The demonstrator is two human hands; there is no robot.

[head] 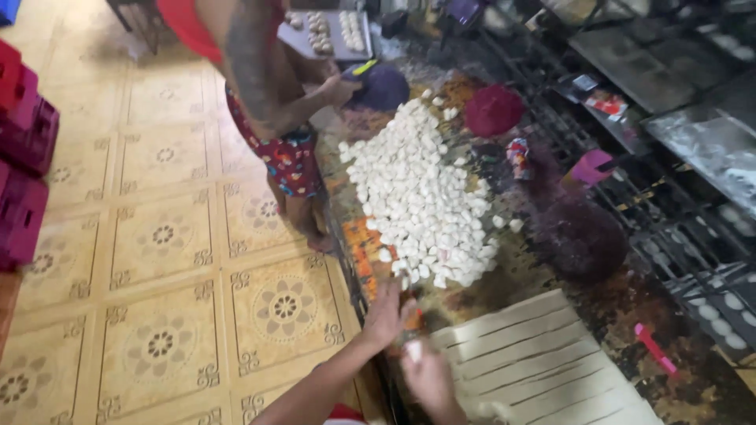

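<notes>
My left hand (386, 315) rests at the table's near edge, just below a big pile of small white dough pieces (421, 197). Its fingers are curled, and blur hides whether they hold anything. My right hand (431, 379) is blurred beside the left end of a flat dough sheet cut into long strips (535, 362). A small white dough piece (413, 350) sits at its fingertips.
Another person in patterned shorts (287, 157) stands at the table's far left, one hand by a dark blue bowl (386, 86). Behind it lies a tray of dough balls (327, 31). A red bowl (492, 110), dark purple bowl (587, 236), pink tool (654, 350), metal racks (693, 157) and magenta crates (24, 157) are around.
</notes>
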